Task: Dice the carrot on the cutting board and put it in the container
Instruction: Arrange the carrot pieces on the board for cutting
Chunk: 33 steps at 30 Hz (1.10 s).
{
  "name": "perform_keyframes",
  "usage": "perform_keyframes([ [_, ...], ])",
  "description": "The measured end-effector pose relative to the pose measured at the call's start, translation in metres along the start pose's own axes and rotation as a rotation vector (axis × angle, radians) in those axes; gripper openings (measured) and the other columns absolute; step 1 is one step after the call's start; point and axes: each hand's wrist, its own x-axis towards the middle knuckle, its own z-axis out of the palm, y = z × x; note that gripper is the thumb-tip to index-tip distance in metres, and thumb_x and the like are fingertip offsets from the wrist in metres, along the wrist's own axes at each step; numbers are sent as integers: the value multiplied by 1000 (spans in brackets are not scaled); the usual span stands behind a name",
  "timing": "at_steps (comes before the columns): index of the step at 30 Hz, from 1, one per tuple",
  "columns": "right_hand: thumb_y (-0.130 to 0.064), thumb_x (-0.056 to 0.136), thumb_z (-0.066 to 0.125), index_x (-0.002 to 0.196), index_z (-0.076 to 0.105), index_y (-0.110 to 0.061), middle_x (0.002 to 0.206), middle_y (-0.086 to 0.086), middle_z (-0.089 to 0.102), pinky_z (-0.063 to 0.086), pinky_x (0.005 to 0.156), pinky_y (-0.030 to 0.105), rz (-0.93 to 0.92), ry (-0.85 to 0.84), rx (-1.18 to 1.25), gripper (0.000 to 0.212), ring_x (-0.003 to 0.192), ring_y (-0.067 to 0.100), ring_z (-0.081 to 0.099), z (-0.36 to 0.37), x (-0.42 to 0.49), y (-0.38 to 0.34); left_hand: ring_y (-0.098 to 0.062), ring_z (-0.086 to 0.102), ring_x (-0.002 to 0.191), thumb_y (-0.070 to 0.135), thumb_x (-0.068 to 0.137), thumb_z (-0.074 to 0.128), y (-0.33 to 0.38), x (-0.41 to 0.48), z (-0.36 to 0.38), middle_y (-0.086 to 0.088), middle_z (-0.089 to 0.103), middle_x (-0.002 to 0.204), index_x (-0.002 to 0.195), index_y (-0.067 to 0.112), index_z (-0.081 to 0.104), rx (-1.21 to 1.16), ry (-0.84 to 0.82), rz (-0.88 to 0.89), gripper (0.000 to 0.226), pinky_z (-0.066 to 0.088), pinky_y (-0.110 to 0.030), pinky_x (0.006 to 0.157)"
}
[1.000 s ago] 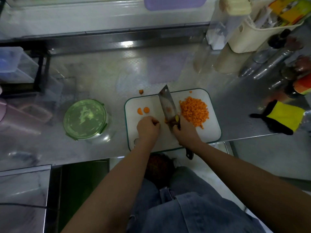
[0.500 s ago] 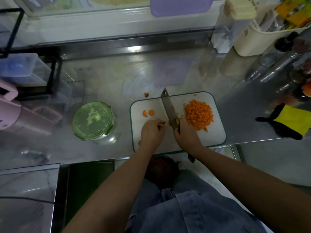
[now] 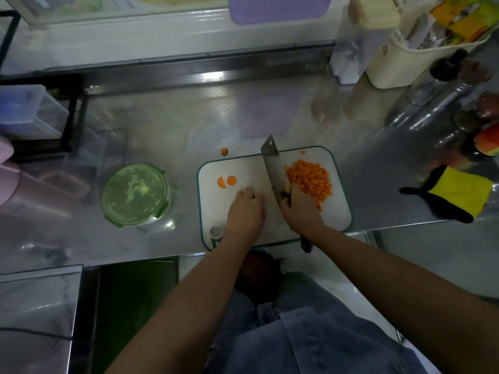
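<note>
A white cutting board point(image 3: 334, 217) with a green rim lies at the front edge of the steel counter. A heap of diced carrot point(image 3: 310, 179) sits on its right half, and two carrot slices point(image 3: 226, 181) lie on its left half. One carrot bit point(image 3: 224, 151) lies on the counter beyond the board. My right hand point(image 3: 299, 211) grips the handle of a cleaver point(image 3: 272, 163), whose blade points away from me beside the heap. My left hand point(image 3: 244, 211) rests on the board left of the blade, fingers loosely bent, with nothing seen in it. A round container point(image 3: 135, 195) with a green lid stands left of the board.
A yellow and black cloth point(image 3: 456, 195) lies at the right counter edge. Bottles point(image 3: 442, 109) and a cream basket point(image 3: 405, 60) crowd the back right. A pink jug point(image 3: 10, 174) and a black rack with clear boxes point(image 3: 35, 114) stand on the left.
My left hand has slid left, away from the blade and toward the two slices. The cleaver stays beside the diced heap in my right hand.
</note>
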Motion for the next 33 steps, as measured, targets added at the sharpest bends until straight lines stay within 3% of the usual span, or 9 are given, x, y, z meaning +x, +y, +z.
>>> perform_keyframes([
  [6,-14,92,49,96,48,-3,71,14,55,51,57,52,-24,2,81,11,61,34,57,-4,-4,1,-30,55,82,20,95,50,-2,4,-6,-12,54,87,86,6,65,-239,88,-179,22,30,-28,64],
  [9,-13,92,49,96,50,-8,68,7,52,49,54,45,-91,-12,119,7,59,28,55,3,-10,-4,-31,58,84,17,92,52,-4,4,-8,-15,60,91,87,7,67,-261,137,-243,19,37,-31,67],
  [11,-12,91,50,106,52,-6,73,7,55,44,56,38,-128,-32,120,16,65,28,55,8,-12,-8,-30,59,85,15,91,52,-7,4,-7,-15,63,94,89,6,71,-246,136,-276,20,38,-29,68],
  [15,-12,90,52,116,49,-1,81,17,60,45,58,41,-120,-66,94,28,69,31,57,15,-15,-9,-24,64,89,19,90,57,-13,-1,-6,-9,71,100,101,15,76,-287,136,-324,22,45,-27,75],
  [18,-13,91,51,125,46,1,71,10,52,44,57,40,-61,-44,87,37,65,28,53,12,-16,-6,-21,65,85,20,88,62,-15,-6,-9,-4,73,94,95,13,77,-321,147,-361,18,41,-21,70],
  [22,-18,94,51,96,48,-5,69,10,51,52,58,51,26,-2,84,14,63,32,57,-2,-11,2,-21,64,79,23,89,61,-16,-8,-12,-5,71,88,89,12,72,-359,133,-438,16,39,-23,65],
  [26,-23,93,53,87,45,-10,70,11,52,52,55,53,21,16,98,17,60,31,57,-13,-8,5,-24,62,89,25,95,55,-7,-4,-15,-7,70,96,100,11,68,-410,139,-417,20,37,-24,69],
  [30,-30,93,53,86,46,-11,69,9,53,52,51,48,4,35,186,22,58,27,56,-19,-12,1,-27,63,88,25,97,50,2,0,-12,-9,70,93,96,9,68,-435,135,-392,24,41,-29,69],
  [33,-27,96,47,91,47,-8,68,11,51,49,43,34,11,-63,291,20,52,23,52,-18,-19,-8,-27,63,82,24,100,41,4,2,-14,-9,71,87,92,8,68,-518,192,-420,32,41,-31,67],
])
